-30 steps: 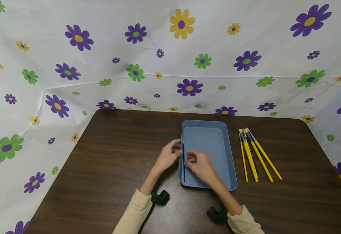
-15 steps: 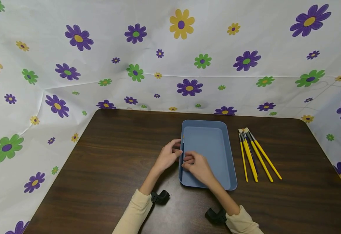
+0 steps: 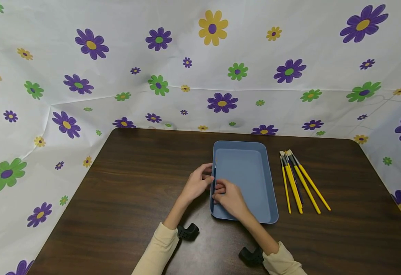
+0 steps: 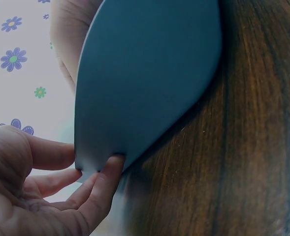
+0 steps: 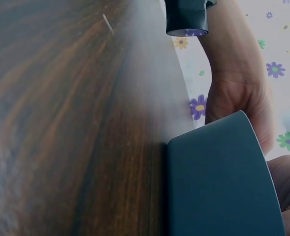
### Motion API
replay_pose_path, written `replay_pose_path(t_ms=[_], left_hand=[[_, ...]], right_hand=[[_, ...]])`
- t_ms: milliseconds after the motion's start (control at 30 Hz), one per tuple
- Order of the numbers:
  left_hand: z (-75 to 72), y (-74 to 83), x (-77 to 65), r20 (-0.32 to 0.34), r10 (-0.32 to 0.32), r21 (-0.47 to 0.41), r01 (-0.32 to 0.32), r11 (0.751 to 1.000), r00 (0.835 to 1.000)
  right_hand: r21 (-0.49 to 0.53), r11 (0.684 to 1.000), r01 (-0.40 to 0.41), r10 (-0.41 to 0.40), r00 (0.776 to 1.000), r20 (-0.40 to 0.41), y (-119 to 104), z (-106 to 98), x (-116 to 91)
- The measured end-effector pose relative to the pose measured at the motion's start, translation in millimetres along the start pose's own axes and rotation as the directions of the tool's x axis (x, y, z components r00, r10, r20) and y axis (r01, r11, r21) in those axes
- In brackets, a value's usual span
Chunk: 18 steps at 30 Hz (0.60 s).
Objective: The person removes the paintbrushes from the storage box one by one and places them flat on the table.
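A thin dark-blue paintbrush [image 3: 215,172] lies lengthwise along the left wall inside a blue-grey tray [image 3: 246,164]. My right hand [image 3: 232,198] reaches over the tray, thumb and curled fingers pinching the brush at its lower half. At the tray's left side, my left hand [image 3: 197,183] grips the wall. The left wrist view shows that hand's thumb at the rim and its fingers [image 4: 103,189] against the outside. In the right wrist view the tray's outer wall [image 5: 218,182] hides the brush and most of the right hand's fingers.
Several yellow-handled paintbrushes [image 3: 296,183] and a dark-handled one lie fanned out to the right of the tray. All rest on a dark wooden table [image 3: 135,183]. A white flowered cloth [image 3: 186,49] hangs behind its back edge. Black wrist devices [image 3: 188,232] sit at both wrists.
My right hand has shifted slightly left, and the dark-blue paintbrush has moved with it against the tray's left wall. The left hand and the yellow brushes have stayed put.
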<state>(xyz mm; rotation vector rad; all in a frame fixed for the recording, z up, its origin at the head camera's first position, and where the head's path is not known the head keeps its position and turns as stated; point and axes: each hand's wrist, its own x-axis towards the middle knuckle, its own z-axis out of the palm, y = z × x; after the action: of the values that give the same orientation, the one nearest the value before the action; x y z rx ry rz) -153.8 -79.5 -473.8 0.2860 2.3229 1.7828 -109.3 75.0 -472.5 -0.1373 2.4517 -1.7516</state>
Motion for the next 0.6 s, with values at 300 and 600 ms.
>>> replay_pose_path(t_ms=[300,600], left_hand=[[1.5,1.0,-0.5,-0.010,-0.002,-0.008,0.002,1.000,1.000],[1.2,2.1,-0.5,-0.004,-0.009,-0.003,0.009,1.000,1.000]], right_hand=[[-0.010,1.000,-0.029,0.029,0.999,0.032,0.0,-0.7,0.8],[-0.016,0.999,-0.035,0.035,0.999,0.033,-0.7,-1.3,2.1]])
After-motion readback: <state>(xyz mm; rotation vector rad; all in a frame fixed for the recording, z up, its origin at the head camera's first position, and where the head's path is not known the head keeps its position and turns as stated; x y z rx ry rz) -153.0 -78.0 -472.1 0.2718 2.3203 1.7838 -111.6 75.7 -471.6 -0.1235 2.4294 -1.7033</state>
